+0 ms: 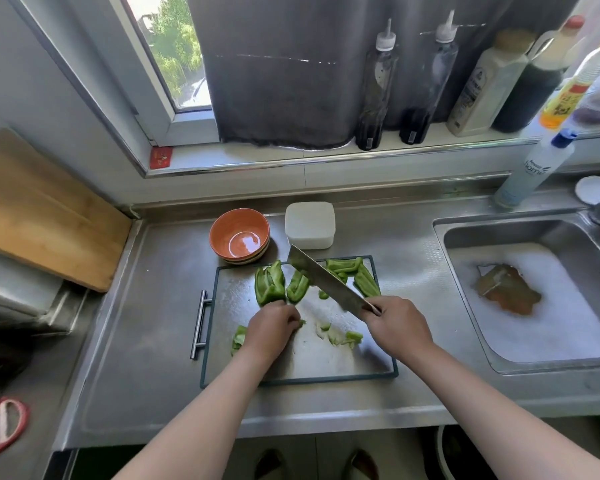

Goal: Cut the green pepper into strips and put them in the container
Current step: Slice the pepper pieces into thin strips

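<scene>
Pinning a pepper piece (239, 339) under curled fingers (291, 318), the left hand (274, 323) is placed near the knife (326, 282), which is clasped by the right hand (395, 327) and raised over the board (326, 358). Fingertips could be nicked if the blade is dropped carelessly; pepper chunks (270, 285) lie uncut before the container (310, 225).

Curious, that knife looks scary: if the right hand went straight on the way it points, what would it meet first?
Likely the pepper pieces under its knife; if the right hand passes above them, the orange bowl. Depth is unclear.
</scene>
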Tool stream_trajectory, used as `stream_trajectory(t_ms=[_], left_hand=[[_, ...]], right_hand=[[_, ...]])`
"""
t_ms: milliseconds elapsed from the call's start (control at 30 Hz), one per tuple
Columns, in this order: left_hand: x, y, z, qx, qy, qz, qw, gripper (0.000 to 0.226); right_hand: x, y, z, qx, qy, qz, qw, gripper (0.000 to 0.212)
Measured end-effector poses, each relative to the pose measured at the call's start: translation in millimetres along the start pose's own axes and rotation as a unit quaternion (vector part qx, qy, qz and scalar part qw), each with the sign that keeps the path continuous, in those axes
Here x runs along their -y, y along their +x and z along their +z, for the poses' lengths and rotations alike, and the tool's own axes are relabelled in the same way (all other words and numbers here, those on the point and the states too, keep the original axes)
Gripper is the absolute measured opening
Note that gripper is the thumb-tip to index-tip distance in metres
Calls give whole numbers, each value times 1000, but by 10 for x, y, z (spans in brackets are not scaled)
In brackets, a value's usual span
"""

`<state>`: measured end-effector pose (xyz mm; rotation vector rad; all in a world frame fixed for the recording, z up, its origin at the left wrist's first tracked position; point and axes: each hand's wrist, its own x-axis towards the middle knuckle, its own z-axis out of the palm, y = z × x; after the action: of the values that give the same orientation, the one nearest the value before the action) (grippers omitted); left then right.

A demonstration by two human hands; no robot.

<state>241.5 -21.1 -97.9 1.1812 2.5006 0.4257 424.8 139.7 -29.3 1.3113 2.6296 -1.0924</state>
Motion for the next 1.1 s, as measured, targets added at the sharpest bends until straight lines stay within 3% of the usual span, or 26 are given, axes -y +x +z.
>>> stream_trajectory(t_ms=[300,433,533,633,900,1100], left_hand=[[-222,333,116,-78,-51,30,995,18],[55,103,-136,-165,-73,37,983,10],[460,-197,-286,-200,-81,-4,976,7],[825,-503,-337,-194,-94,-19,976,14],[1029,-957,-155,-114,-31,158,980,15],[1054,-860,18,-126,-20,192,973,12]], right_hand=[[25,46,153,19,28,24,999,25],[175,25,238,44,25,15,999,21],[384,-13,354,52,14,-2,999,18],[611,-58,504,70,5,-31,997,22],[939,-191,865,124,-66,-60,988,28],[962,-305,943,106,-81,-71,989,26]])
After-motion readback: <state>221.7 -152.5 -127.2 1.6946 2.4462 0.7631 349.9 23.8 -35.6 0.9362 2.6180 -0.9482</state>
